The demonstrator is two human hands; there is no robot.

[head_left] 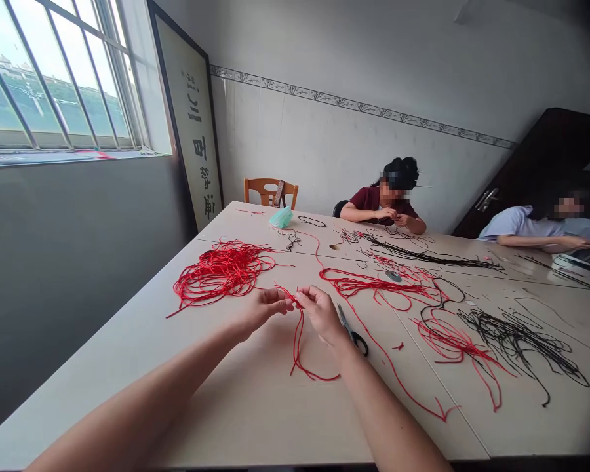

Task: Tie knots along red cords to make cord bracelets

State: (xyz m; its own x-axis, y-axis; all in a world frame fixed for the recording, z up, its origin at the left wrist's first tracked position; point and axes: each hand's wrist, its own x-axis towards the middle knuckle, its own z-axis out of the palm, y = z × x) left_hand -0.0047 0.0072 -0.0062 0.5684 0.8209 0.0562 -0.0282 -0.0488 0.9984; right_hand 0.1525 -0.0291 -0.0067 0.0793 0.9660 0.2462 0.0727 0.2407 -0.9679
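Observation:
My left hand (270,307) and my right hand (317,311) meet above the table, both closed on one knotted red cord (297,341). Its short ends stick up between the fingertips, and its longer strands hang down and curl on the tabletop. Just right of my right hand lies a pair of scissors (358,339) with black handles. A large tangled pile of red cords (221,272) rests beyond my left hand. Another bundle of red cords (368,283) stretches out to the right, past my right hand.
Black cords (521,344) and looped red cords (457,341) cover the table's right side. A green plastic bag (281,217) sits at the far end, near a wooden chair (270,191). Two people (386,200) sit along the far side, hands on their own work.

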